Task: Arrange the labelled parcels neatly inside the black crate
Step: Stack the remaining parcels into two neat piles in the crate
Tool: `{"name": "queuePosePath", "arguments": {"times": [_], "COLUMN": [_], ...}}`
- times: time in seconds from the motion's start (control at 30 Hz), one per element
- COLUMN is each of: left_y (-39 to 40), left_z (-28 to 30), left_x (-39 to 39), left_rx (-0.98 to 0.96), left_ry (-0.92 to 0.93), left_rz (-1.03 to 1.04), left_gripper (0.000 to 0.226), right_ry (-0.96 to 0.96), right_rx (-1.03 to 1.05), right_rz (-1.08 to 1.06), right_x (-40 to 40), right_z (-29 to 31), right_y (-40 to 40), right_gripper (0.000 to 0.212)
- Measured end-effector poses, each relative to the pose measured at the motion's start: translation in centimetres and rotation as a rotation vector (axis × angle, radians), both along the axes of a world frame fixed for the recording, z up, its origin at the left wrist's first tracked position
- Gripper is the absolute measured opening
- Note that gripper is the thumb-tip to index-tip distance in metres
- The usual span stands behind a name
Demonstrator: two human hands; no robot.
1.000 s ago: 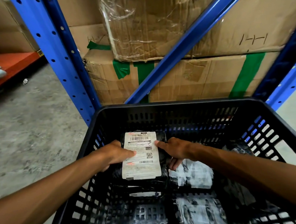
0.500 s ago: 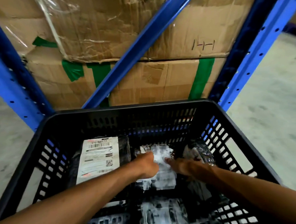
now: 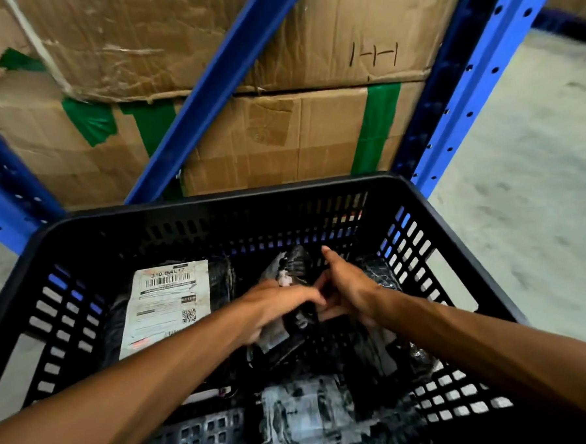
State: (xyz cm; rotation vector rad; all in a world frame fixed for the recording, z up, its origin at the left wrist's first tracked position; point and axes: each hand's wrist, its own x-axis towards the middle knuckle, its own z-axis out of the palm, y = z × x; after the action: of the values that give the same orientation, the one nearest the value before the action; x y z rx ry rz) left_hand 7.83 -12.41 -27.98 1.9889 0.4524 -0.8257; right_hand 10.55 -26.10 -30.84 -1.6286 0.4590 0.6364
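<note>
The black crate (image 3: pixel 216 200) fills the lower view, with its slotted walls around several black-wrapped parcels. A parcel with a white shipping label (image 3: pixel 168 303) lies flat at the crate's back left. In the middle, both hands hold a black parcel (image 3: pixel 292 266) that is tipped up on edge, dark side towards me. My left hand (image 3: pixel 272 306) grips its lower left side. My right hand (image 3: pixel 347 285) holds its right edge with the thumb raised. Another parcel with a smeared white label (image 3: pixel 305 414) lies near the front.
Blue rack uprights (image 3: pixel 461 87) and a diagonal brace (image 3: pixel 217 90) stand just behind the crate, with taped cardboard boxes (image 3: pixel 280 134) stacked in the rack. Grey concrete floor (image 3: pixel 526 162) lies to the right. More black parcels (image 3: pixel 379 271) sit along the crate's right wall.
Both hands left the labelled parcel at the back left and took hold of a middle parcel, which now stands tipped up on edge. The view swung to the right.
</note>
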Motion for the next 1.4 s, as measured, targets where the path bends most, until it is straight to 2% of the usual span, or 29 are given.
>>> {"name": "queuePosePath", "arguments": {"times": [0.07,0.1,0.23,0.37,0.47,0.5,0.6,0.67,0.77,0.9,1.0,1.1,1.2,1.23,1.4], "left_y": [0.5,0.6,1.4,1.6,0.7,0.7,1.4,2.3,3.3,3.6,3.3,2.6,1.0,0.3,-1.0], "left_z": [0.0,-0.2,-0.2,0.2,-0.2,-0.5,-0.5,-0.4,0.1,0.6,0.2,0.1,0.2,0.1,-2.2], "left_x": [-0.1,-0.2,0.5,0.9,0.1,0.0,-0.2,-0.3,-1.2,-2.8,-3.7,-3.7,-3.5,-3.5,-2.4], "left_rx": [0.028,0.033,-0.005,0.101,0.184,0.179,0.098,0.022,-0.114,-0.286,-0.327,-0.266,-0.152,-0.118,-0.03], "left_ry": [-0.046,-0.067,-0.174,-0.181,-0.198,-0.219,-0.239,-0.228,-0.19,-0.24,-0.217,-0.2,-0.173,-0.171,-0.151], "left_rz": [0.0,0.014,0.066,-0.072,-0.176,-0.162,0.001,0.127,0.249,0.384,0.43,0.42,0.399,0.379,0.34], "left_gripper": [0.061,0.063,0.054,0.062,0.086,0.085,0.058,0.05,0.069,0.061,0.07,0.048,0.035,0.036,0.068], "right_ry": [0.009,-0.006,-0.132,-0.114,-0.118,-0.102,0.039,0.117,0.125,0.186,0.098,-0.027,-0.078,-0.079,-0.092], "right_rx": [0.165,0.175,0.023,0.088,-0.004,-0.071,-0.303,-0.373,-0.342,-0.18,-0.197,-0.321,-0.36,-0.371,-0.447], "right_rz": [0.061,0.096,0.153,0.184,0.224,0.258,0.388,0.428,0.41,0.325,0.281,0.223,0.192,0.184,0.242], "right_x": [0.4,0.7,1.0,0.6,0.4,0.3,-0.5,-0.8,-1.2,-1.1,-1.0,-1.2,-0.8,-0.6,0.1], "right_z": [1.0,1.4,2.6,2.6,2.9,2.8,2.2,2.1,2.8,2.7,2.7,2.3,1.9,1.9,1.3], "right_y": [0.1,0.2,0.0,-0.3,-0.4,-0.7,-2.0,-2.6,-2.5,-2.0,-2.1,-2.2,-2.1,-2.1,-1.5], "right_gripper": [0.078,0.077,0.068,0.062,0.054,0.051,0.046,0.057,0.067,0.071,0.065,0.066,0.056,0.051,0.03]}}
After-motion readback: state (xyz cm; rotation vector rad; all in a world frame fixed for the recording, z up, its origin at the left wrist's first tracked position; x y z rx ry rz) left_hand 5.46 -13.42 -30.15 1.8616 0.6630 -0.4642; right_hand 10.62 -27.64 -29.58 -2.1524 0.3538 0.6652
